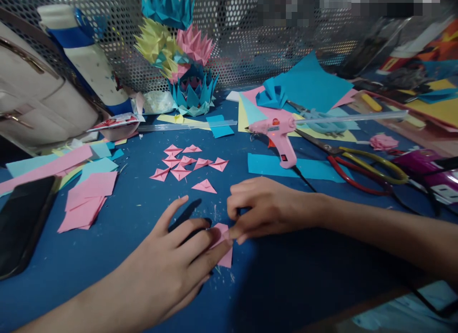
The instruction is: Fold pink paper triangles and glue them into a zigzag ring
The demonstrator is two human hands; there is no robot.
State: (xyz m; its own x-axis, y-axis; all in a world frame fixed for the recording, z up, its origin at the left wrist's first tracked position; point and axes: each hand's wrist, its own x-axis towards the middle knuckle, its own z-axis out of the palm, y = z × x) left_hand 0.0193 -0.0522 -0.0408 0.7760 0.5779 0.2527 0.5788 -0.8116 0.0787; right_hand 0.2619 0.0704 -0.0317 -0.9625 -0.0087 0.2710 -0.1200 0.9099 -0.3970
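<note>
The single view looks forward and down from the wearer's head (fairly near) over the tabletop (143, 285).

Phone (26, 223) cut off at left

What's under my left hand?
Pink paper is under the fingers of your left hand, on the blue table. They cover part, so its whole shape is hidden.

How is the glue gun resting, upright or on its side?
On its side: the pink glue gun shows its full profile, nozzle to handle, with its switch facing up.
</note>
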